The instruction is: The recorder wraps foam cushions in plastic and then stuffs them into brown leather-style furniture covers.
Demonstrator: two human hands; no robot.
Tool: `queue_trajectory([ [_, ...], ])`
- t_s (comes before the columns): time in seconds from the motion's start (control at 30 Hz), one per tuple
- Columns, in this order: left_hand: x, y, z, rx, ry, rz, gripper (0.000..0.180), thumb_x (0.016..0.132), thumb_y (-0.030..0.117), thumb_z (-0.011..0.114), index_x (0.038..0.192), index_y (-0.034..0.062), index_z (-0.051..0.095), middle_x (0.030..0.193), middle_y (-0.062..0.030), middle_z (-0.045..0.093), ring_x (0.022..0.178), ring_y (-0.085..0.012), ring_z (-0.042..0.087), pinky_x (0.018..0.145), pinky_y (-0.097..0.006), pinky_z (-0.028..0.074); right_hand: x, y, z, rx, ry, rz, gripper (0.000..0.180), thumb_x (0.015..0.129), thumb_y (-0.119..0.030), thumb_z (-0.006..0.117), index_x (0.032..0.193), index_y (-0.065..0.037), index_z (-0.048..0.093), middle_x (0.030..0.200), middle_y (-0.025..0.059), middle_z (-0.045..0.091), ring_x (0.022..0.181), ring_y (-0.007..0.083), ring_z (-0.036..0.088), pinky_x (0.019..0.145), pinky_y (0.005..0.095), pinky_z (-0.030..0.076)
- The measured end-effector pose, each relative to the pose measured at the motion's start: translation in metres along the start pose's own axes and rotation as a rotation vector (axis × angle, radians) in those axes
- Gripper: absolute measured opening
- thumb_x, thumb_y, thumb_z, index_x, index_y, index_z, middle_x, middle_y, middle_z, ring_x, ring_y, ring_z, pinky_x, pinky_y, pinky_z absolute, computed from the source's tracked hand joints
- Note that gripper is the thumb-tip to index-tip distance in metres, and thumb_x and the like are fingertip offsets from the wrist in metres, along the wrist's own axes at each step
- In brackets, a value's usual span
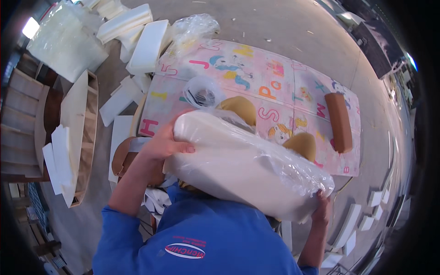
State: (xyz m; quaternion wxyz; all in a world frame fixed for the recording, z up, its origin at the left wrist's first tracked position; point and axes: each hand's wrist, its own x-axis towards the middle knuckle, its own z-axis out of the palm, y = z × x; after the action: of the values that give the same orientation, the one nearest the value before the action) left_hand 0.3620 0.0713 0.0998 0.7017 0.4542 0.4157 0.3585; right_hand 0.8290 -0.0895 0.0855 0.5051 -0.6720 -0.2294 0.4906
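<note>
Across my lap lies a long white foam cushion (229, 158), with clear plastic film (293, 172) stretched and crinkled over its far side and right end. My left hand (166, 143) grips the cushion's left end, the thumb lying on top and the fingers hidden at its edge. At the right end my right hand (322, 206) is closed on the cushion's corner and the film; part of its fingers is hidden. Beyond the cushion, on the mat, sits a round white tub (201, 88) with small dark things in it that I cannot make out.
A pink play mat (229, 55) spreads ahead, with a brown upholstered piece (339, 123) at its right. White foam pieces (124, 25) and plastic-wrapped foam (68, 43) lie far left. A wooden frame (89, 133) stands at left. Foam offcuts (348, 224) lie on the floor at right.
</note>
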Motion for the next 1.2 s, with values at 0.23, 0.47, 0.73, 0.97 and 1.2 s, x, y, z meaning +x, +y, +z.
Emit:
queue_trajectory([
  [0.23, -0.009, 0.003, -0.004, -0.003, 0.037, -0.029, 0.104, 0.056, 0.010, 0.086, 0.143, 0.0024, 0.028, 0.135, -0.0104, 0.046, 0.126, -0.0196, 0.043, 0.105, -0.035, 0.033, 0.016, -0.037, -0.046, -0.366, -0.397, 0.055, 0.097, 0.067, -0.039, 0.081, 0.140, 0.000, 0.031, 0.136, 0.0140, 0.045, 0.124, 0.0275, 0.044, 0.106, 0.0409, 0.033],
  [0.47, -0.009, 0.016, 0.012, 0.262, -0.077, 0.280, 0.104, 0.056, 0.013, 0.088, 0.142, 0.0016, 0.030, 0.133, -0.0113, 0.047, 0.122, -0.0205, 0.045, 0.103, -0.034, 0.035, 0.044, -0.190, 0.086, -0.514, -0.720, -0.788, 0.120, 0.063, -0.082, 0.056, 0.146, -0.002, 0.022, 0.151, 0.0205, 0.021, 0.139, 0.0331, 0.024, 0.110, 0.0425, 0.025],
  [0.73, -0.006, 0.029, -0.001, 0.463, -0.144, 0.444, 0.103, 0.055, 0.014, 0.087, 0.141, 0.0017, 0.032, 0.132, -0.0122, 0.049, 0.122, -0.0210, 0.046, 0.103, -0.034, 0.035, 0.040, -0.143, 0.258, -0.596, -1.385, -0.127, 0.071, 0.090, -0.052, 0.052, 0.137, 0.000, 0.038, 0.132, 0.0152, 0.046, 0.123, 0.0226, 0.042, 0.101, 0.0364, 0.035],
  [0.97, 0.022, -0.002, -0.022, 0.056, -0.137, 0.228, 0.101, 0.058, 0.009, 0.085, 0.142, 0.0044, 0.030, 0.130, -0.0099, 0.047, 0.121, -0.0203, 0.045, 0.104, -0.034, 0.034, 0.110, -0.107, 0.252, -0.809, -1.209, 0.585, 0.051, 0.096, -0.043, 0.048, 0.122, 0.000, 0.055, 0.108, 0.0088, 0.061, 0.102, 0.0122, 0.056, 0.087, 0.0291, 0.046],
  [1.2, 0.060, -0.038, -0.035, -0.164, -0.193, -0.001, 0.103, 0.063, 0.020, 0.086, 0.144, 0.0045, 0.025, 0.132, -0.0107, 0.043, 0.124, -0.0204, 0.041, 0.103, -0.033, 0.034, 0.170, -0.117, 0.213, -0.985, -0.899, 0.259, 0.037, 0.098, -0.027, 0.044, 0.116, 0.002, 0.057, 0.103, 0.0083, 0.064, 0.098, 0.0159, 0.060, 0.090, 0.0297, 0.045],
])
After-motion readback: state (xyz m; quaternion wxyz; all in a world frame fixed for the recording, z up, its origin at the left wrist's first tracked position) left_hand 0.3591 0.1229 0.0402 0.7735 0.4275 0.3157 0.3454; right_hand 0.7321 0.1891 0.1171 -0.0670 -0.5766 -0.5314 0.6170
